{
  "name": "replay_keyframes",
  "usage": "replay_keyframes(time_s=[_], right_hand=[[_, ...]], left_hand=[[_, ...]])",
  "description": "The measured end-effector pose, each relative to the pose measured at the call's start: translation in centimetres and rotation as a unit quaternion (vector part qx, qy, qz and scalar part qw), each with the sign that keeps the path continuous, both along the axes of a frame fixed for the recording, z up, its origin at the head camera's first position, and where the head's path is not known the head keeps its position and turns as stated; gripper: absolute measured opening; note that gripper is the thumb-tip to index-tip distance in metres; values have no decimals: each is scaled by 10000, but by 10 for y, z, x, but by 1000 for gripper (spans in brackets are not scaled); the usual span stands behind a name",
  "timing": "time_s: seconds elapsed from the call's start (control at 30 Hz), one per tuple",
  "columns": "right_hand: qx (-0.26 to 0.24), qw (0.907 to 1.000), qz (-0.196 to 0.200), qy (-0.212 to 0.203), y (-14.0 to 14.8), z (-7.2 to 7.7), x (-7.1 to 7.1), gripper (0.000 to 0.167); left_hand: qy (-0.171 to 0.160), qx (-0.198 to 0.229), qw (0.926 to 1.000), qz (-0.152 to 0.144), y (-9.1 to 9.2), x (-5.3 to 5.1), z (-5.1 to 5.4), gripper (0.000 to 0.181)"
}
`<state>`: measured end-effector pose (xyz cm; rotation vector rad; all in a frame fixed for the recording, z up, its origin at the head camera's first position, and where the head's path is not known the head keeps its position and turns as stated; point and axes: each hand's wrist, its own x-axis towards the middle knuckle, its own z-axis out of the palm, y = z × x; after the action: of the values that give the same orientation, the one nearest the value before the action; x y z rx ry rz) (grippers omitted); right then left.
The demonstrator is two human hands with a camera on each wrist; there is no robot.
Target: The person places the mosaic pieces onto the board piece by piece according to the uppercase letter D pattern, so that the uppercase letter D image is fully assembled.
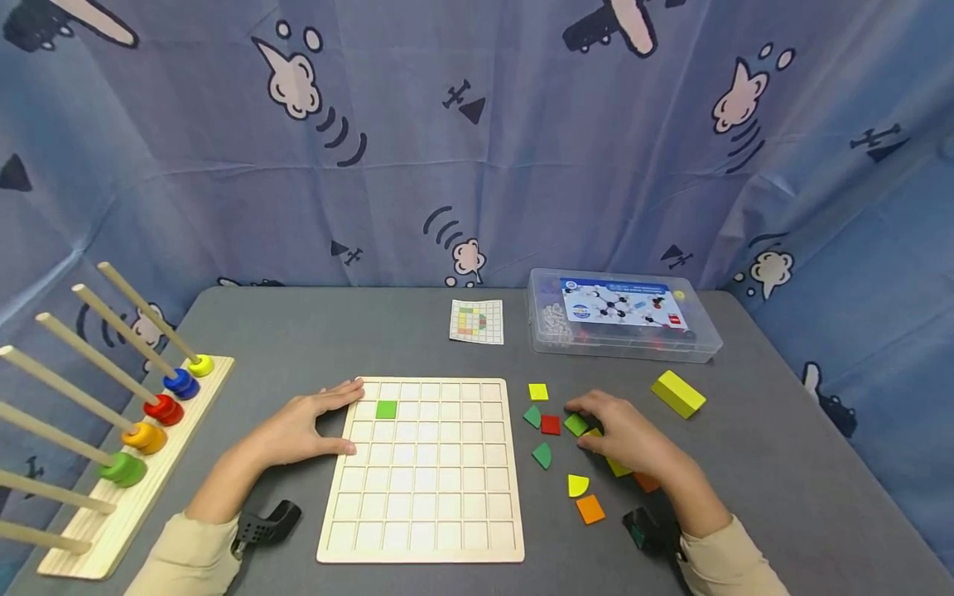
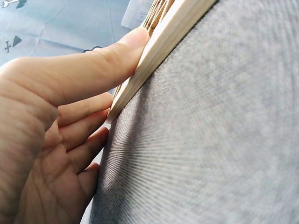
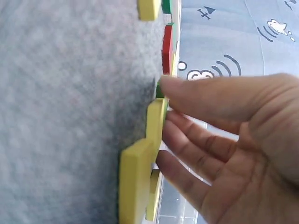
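Note:
My left hand (image 1: pixel 304 425) rests at the left edge of a square-gridded wooden board (image 1: pixel 334 530). Its thumb touches the board's side, and the fingertips lie at the far left corner. One green square tile (image 1: pixel 386 410) sits in a cell near the board's top left. To the right of the board, my right hand (image 1: pixel 626 434) reaches over loose tiles. A green square tile (image 1: pixel 576 425) lies between its thumb and forefinger; whether they touch it cannot be told. Under and beside that hand are yellow tiles (image 3: pixel 155 123) and a red square tile (image 1: pixel 550 425).
Green quarter-round tiles (image 1: pixel 542 455), a yellow one (image 1: pixel 577 486) and an orange square (image 1: pixel 590 509) lie nearby. A pattern card (image 1: pixel 488 333) and a clear plastic box (image 1: pixel 626 346) stand behind. A yellow block (image 1: pixel 678 393) is at right, a peg rack (image 1: pixel 78 559) at left.

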<state>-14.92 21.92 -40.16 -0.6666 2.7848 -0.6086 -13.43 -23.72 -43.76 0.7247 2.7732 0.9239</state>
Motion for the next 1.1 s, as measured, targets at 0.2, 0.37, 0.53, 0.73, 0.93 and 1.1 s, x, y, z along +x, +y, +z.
replay_keyframes(time_s=[0.2,0.37,0.53,0.73,0.93,1.1], right_hand=[[12,9999,-95,78,-1,-5,-2,33],[-44,9998,-151,126,-1,-8,-4,28],[26,9996,-141,228,-1,-8,-4,24],[102,9994,-164,290,-2,-5,-2,23],[133,9987,-265,408,-3,-2,1,23],[137,9977,-219,619,-11,4,4,22]], left_hand=[[-2,3,10000,14,-1,0,-1,83],[48,-3,10000,26,-1,0,0,84],[24,5,10000,34,-1,0,0,84],[-81,39,10000,25,1,1,2,84],[-101,13,9999,8,1,-1,0,85],[-137,-21,9999,91,0,-1,-2,87]])
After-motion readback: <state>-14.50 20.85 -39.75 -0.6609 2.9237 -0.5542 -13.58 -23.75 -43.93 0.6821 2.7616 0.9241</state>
